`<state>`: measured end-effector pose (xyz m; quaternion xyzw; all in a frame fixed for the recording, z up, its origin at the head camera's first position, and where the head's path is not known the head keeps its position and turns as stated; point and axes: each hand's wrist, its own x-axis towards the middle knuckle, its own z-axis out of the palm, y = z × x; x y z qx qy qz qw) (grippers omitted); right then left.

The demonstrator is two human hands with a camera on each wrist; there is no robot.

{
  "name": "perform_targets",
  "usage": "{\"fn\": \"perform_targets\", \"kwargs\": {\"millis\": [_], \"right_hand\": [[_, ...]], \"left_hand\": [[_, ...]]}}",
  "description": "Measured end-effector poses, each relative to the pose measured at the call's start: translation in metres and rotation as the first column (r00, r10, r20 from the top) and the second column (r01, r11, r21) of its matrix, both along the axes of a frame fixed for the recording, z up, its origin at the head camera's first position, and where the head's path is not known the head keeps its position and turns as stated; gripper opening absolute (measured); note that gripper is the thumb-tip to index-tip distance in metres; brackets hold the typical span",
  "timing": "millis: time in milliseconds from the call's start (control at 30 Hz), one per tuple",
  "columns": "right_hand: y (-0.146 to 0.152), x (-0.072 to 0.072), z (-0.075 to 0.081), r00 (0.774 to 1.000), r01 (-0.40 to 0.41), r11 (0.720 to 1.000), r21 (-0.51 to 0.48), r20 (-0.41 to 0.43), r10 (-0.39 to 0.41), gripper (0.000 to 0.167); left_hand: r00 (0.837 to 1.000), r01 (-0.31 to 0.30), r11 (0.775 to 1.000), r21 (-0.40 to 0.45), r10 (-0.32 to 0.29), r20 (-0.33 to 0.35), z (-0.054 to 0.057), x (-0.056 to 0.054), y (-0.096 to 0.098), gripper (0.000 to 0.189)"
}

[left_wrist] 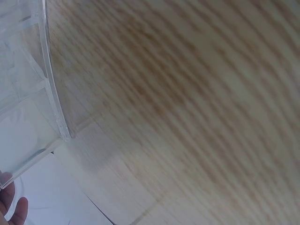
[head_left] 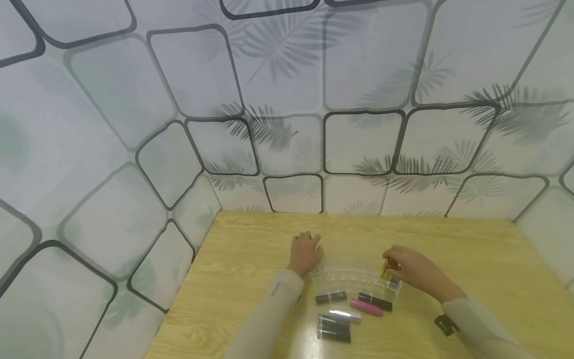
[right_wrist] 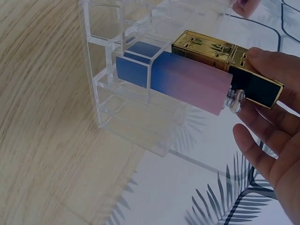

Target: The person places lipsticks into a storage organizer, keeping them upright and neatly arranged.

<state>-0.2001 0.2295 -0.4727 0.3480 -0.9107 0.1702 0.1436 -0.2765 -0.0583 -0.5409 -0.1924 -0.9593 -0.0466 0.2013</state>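
A clear plastic organizer [head_left: 345, 286] with rows of compartments stands on the table. My right hand [head_left: 414, 267] is over its right end, holding a gold and black lipstick [right_wrist: 204, 48] between thumb and fingers. Right beside that lipstick, a blue-to-pink lip gloss tube [right_wrist: 187, 82] with a jewelled end stands in a compartment. Whether the gold lipstick's lower end is inside a compartment cannot be told. At the organizer's left end my left hand [head_left: 305, 253] touches its edge; in the left wrist view only a few fingertips [left_wrist: 18, 211] show beside the clear wall.
In front of the organizer lie a dark tube [head_left: 331, 298], a black tube [head_left: 375, 301], a pink tube [head_left: 366, 307], a silvery tube [head_left: 344, 316] and dark lipsticks [head_left: 334, 328] with clear ends. Patterned walls [head_left: 287, 149] border the wooden table [head_left: 242, 249].
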Motion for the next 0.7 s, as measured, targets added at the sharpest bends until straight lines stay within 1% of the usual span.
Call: {"fn": "perform_targets", "kwargs": {"millis": [100,267,467,567,700], "right_hand": [[0.0007,-0.0018,-0.0029,1.0,0.004,1.0,0.003,0.015,-0.004,0.026],[0.0004,-0.0047,-0.0062,1.0,0.007,1.0,-0.005,-0.01,-0.007,0.027],[0.0,-0.0065,-0.0084,1.0,0.018,1.0,-0.011,-0.022,-0.018,0.026],[-0.0005,-0.0074,-0.0093,0.999,0.009,1.0,-0.015,-0.043,-0.009,0.027],[-0.0015,-0.0091,-0.0098,0.997,-0.012,1.0,-0.017,-0.071,0.01,0.028]], "left_hand": [[1.0,0.0,1.0,0.003,0.0,-0.005,-0.0008,-0.0003,-0.0001,0.023],[1.0,-0.006,1.0,0.002,0.006,-0.01,0.0001,-0.0003,0.0003,0.022],[1.0,-0.013,1.0,-0.014,0.013,0.019,-0.0014,-0.0011,0.0007,0.024],[0.999,-0.015,1.0,-0.014,0.015,0.028,-0.0013,-0.0009,0.0006,0.024],[1.0,-0.015,1.0,-0.017,0.015,0.017,0.0004,-0.0002,0.0005,0.023]]}}
